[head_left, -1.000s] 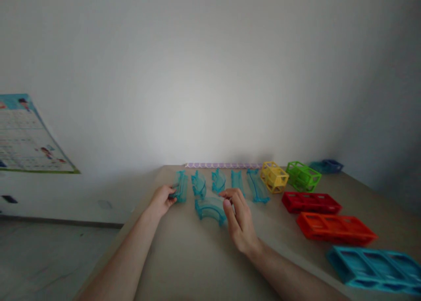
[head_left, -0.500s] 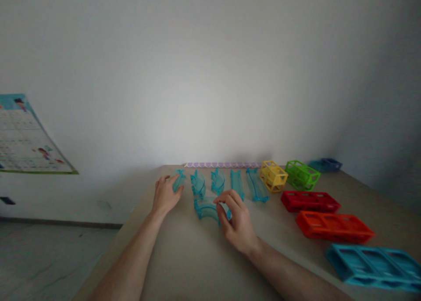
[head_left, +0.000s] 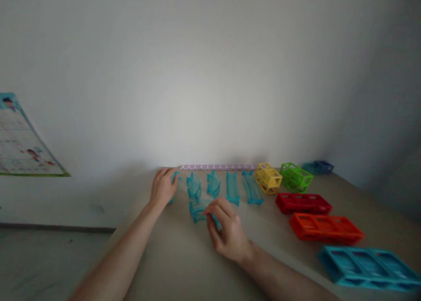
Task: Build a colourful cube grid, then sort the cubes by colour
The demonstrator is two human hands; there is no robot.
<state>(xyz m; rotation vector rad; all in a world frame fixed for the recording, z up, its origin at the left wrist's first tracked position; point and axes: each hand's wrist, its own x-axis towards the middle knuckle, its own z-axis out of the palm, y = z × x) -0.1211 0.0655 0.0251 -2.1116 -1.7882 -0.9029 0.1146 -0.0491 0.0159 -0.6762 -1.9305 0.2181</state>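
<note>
My left hand is at the far left of the table, its fingers curled over a translucent blue track piece. Most of that piece is hidden under the palm. Nearer to me, my right hand closes thumb and fingers on a curved translucent blue track piece, covering its right end. Just behind it stand two more curved track pieces, one on the left and another beside it. Farther right lie a straight track piece and a longer, wavy one.
To the right are open-frame plastic blocks: yellow, green, red, orange and blue. Dark blue pieces sit in the back corner. A purple patterned strip runs along the wall.
The view has turned slightly right. My left hand has shifted over its track piece and now hides more of it. My right hand has moved a little left and nearer, across the curved piece.
</note>
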